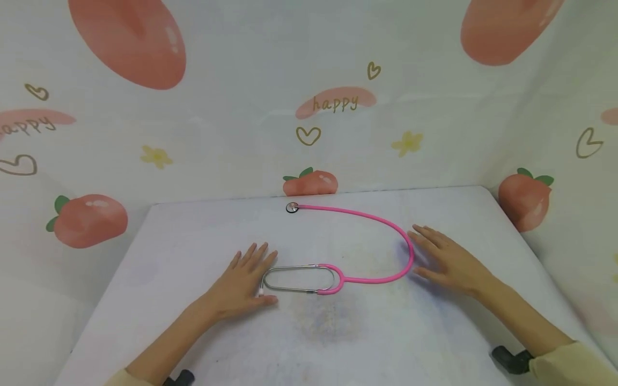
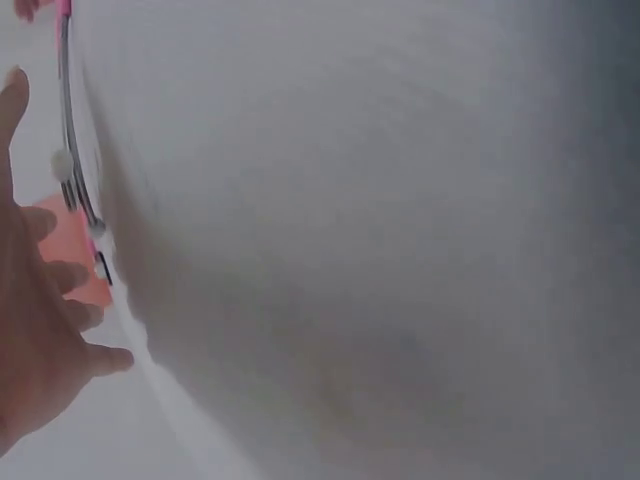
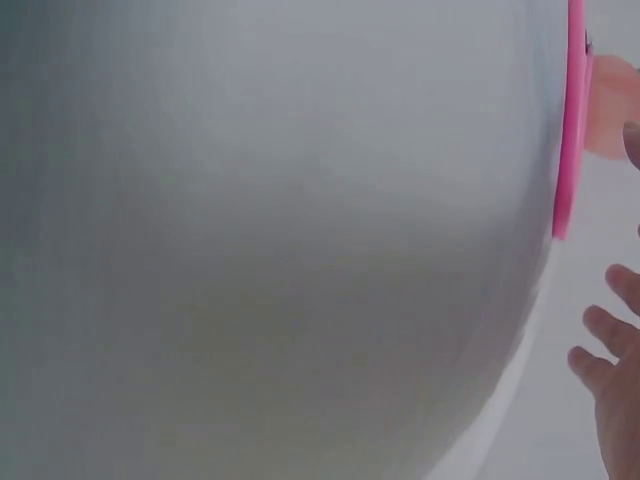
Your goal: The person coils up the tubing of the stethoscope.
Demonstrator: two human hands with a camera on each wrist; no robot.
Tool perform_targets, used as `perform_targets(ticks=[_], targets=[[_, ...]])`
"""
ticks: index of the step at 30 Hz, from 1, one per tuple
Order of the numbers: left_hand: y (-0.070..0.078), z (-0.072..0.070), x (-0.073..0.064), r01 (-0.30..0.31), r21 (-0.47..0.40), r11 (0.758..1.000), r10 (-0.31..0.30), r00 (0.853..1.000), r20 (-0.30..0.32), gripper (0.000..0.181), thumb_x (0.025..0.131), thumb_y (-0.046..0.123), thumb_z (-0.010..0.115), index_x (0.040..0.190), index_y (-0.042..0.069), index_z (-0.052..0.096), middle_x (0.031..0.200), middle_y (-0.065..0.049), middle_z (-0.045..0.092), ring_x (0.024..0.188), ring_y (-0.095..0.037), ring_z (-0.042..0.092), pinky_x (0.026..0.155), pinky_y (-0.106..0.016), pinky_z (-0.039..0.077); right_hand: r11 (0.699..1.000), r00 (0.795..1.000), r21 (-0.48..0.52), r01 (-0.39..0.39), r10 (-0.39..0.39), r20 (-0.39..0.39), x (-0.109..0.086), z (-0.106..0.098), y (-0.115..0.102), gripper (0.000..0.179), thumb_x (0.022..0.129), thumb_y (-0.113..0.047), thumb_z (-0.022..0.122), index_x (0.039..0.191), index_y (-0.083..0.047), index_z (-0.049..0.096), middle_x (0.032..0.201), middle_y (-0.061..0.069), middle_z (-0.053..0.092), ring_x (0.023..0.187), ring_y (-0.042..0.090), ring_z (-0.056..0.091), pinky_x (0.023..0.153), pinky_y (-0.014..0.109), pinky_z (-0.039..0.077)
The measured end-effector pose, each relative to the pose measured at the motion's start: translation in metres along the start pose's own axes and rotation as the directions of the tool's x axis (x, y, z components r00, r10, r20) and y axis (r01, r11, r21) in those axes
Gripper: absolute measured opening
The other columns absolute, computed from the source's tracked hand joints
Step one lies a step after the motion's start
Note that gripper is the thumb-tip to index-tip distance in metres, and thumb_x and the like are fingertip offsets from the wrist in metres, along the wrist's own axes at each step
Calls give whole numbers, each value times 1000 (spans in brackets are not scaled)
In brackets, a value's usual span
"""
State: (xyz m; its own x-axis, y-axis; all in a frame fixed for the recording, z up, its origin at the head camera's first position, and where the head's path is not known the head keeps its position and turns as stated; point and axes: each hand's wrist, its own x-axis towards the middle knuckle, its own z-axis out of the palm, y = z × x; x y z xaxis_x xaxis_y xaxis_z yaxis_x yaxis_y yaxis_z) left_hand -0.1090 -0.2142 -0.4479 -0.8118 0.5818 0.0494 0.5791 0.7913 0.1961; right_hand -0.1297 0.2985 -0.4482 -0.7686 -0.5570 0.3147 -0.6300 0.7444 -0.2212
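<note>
Stethoscope (image 1: 369,280) is lying on the white tabletop (image 1: 386,332), and we are seeing it stretched out between two bare hands. Its round chestpiece (image 1: 292,207) is resting near the tabletop's far edge; from there the pink tubing (image 1: 386,221) is sweeping out to the right, bending round and coming back left to a forked yoke (image 1: 342,277). Metal ear tubes (image 1: 292,267) are running left from that yoke (we are making out a white eartip (image 1: 261,292) at their left end, close to the palm).

The left hand (image 1: 243,284) is reaching in from the near left, its fingers standing apart and its thumb parting widely from them. In the head view the ear tubes' left end is showing between thumb and forefinger; we cannot tell whether they are touching. The right hand (image 1: 449,260) is pointing left just beside the tubing's bend, with fingers and thumb apart as well, and we cannot tell whether a fingertip is meeting the tubing.

At the far side a pale backdrop (image 1: 232,128) is hanging with printed peaches (image 1: 311,184); at the near right a beige sleeve (image 1: 572,364) is covering the forearm.
</note>
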Motion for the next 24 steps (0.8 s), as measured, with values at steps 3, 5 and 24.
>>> perform_targets(ticks=[3, 5, 24], targets=[[3, 3, 6, -63, 7, 998, 63, 998, -7, 97, 85, 74, 55, 158, 16, 27, 162, -16, 22, 149, -41, 14, 117, -60, 17, 1000, 1000, 17, 5, -5, 4, 3, 1, -6, 82, 77, -28, 84, 148, -13, 46, 152, 11, 43, 137, 34, 41, 99, 53, 47], [5, 5, 10, -116, 10, 993, 116, 993, -18, 96, 85, 72, 57, 158, 16, 29, 161, -17, 25, 149, -42, 16, 117, -59, 18, 999, 1000, 33, 11, -11, 5, 5, 2, -9, 81, 77, -26, 84, 147, -12, 48, 151, 11, 43, 135, 32, 43, 94, 55, 50], [19, 14, 43, -195, -125, 973, 203, 978, 51, 85, 86, 64, 64, 155, 23, 35, 161, -5, 28, 151, -32, 16, 121, -46, 15, 982, 992, 150, 116, -122, 28, 18, 17, -30, 63, 75, -23, 86, 133, -14, 63, 136, 3, 58, 124, 23, 56, 106, 26, 42]])
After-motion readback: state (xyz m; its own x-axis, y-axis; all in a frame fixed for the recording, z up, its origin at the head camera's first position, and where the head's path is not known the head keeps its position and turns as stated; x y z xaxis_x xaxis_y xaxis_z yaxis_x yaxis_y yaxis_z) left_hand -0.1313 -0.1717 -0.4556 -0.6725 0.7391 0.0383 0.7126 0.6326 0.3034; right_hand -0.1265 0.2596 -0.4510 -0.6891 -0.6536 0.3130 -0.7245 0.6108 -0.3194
